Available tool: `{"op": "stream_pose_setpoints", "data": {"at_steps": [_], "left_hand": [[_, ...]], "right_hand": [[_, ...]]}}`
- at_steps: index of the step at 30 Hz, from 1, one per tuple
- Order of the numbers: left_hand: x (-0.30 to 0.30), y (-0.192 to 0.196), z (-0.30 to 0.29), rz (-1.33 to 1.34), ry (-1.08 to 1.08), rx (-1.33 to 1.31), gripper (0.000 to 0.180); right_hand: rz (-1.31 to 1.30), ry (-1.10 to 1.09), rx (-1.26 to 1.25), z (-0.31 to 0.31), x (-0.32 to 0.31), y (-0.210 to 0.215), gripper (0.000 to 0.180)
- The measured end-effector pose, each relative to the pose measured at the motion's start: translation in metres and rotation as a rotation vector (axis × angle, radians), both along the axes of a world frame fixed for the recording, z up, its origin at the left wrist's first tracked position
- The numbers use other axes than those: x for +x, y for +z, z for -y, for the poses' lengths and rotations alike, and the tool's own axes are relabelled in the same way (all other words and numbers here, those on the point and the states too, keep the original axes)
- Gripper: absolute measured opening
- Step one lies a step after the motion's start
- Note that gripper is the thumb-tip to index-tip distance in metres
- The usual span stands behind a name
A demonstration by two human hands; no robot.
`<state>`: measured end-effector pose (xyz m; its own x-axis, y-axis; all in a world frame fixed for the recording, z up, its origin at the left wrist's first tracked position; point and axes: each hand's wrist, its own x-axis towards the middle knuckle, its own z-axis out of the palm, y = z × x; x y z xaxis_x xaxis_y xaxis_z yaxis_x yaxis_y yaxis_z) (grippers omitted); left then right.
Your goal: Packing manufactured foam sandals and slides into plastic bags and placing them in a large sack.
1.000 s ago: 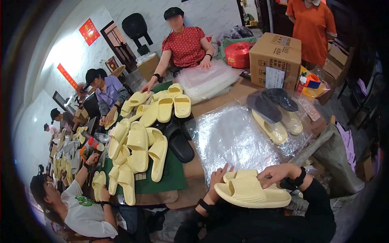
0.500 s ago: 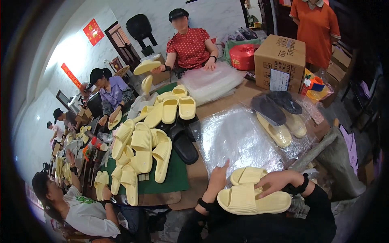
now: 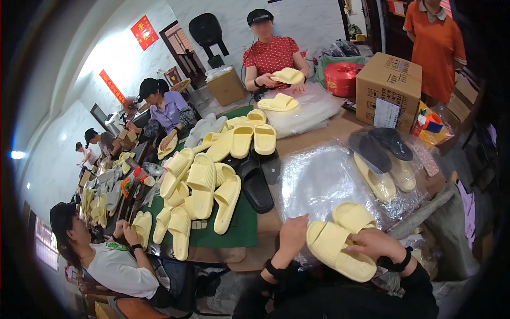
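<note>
My right hand (image 3: 373,243) lies over a pale yellow slipper (image 3: 334,251) and holds it by its far side at the table's near edge. A second yellow slipper (image 3: 353,215) sits just behind it. My left hand (image 3: 291,237) rests with fingers together on the clear plastic bag (image 3: 319,181) spread on the table, touching the slipper's toe end. Black cuffs and a dark wristband cover both wrists.
A heap of yellow slippers (image 3: 202,186) and a black one (image 3: 256,187) lie on a green mat (image 3: 239,228) to the left. Bagged slippers (image 3: 388,159) and a cardboard box (image 3: 388,87) stand at right. Other people sit around the table; one in red (image 3: 272,56) holds a slipper.
The view has tilted slightly. My hands have stayed on the yellow slipper, the left hand shifting a little on the plastic. The person in red has brought a slipper in front of themselves.
</note>
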<state>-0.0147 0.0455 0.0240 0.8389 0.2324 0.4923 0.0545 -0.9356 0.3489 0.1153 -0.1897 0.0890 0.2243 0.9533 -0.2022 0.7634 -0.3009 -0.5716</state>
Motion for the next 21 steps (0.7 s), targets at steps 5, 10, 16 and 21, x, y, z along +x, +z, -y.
{"op": "stream_pose_setpoints", "data": {"at_steps": [5,10,16,21], "left_hand": [[0.008,-0.005,0.022,0.069,0.045,0.039,0.026],[0.004,0.005,0.042,0.084,0.028,0.043,0.031],[-0.002,0.019,0.055,0.108,0.037,0.022,0.036],[-0.010,0.020,0.064,0.115,-0.087,-0.124,0.033]], "right_hand": [[0.197,-0.031,0.068,-0.008,-0.010,-0.009,0.045],[0.388,-0.039,0.162,-0.010,-0.021,-0.017,0.052],[0.332,-0.061,0.211,-0.018,-0.024,-0.020,0.053],[0.445,-0.344,0.321,-0.034,-0.022,-0.036,0.048]]}}
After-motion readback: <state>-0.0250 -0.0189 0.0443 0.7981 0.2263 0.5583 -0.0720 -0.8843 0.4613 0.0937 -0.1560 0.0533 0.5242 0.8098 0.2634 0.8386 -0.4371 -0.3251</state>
